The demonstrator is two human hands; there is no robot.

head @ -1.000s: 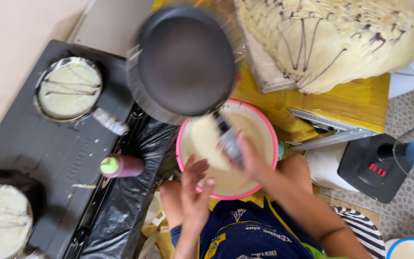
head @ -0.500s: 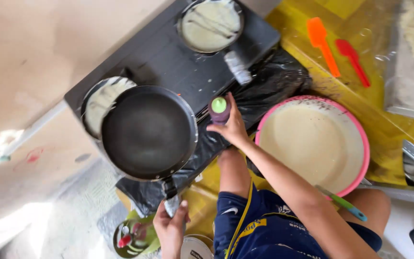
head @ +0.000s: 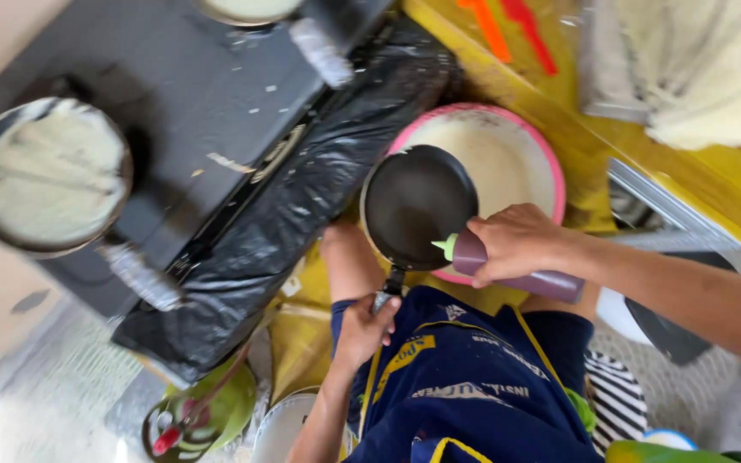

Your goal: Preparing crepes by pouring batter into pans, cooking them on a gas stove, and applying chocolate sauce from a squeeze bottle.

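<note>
Seen from above, my left hand (head: 362, 330) has its fingers wrapped tight around the handle of a small black frying pan (head: 418, 204), held out in front of my blue apron (head: 473, 386). The empty pan sits over the near edge of a pink-rimmed bowl (head: 551, 171) of pale batter. My right hand (head: 516, 243) has its fingers closed around a purple squeeze bottle (head: 508, 266), lying almost level, its green nozzle pointing left over the pan's near rim. I cannot tell whether the nozzle touches the pan. To the left, a black stove (head: 190, 111) draped at its edge with black plastic sheeting (head: 302, 206) carries another pan (head: 49, 176) filled with a pale crepe. Two orange and red spatulas (head: 508, 30) lie on the yellow counter (head: 593, 146) beyond the bowl.
</note>
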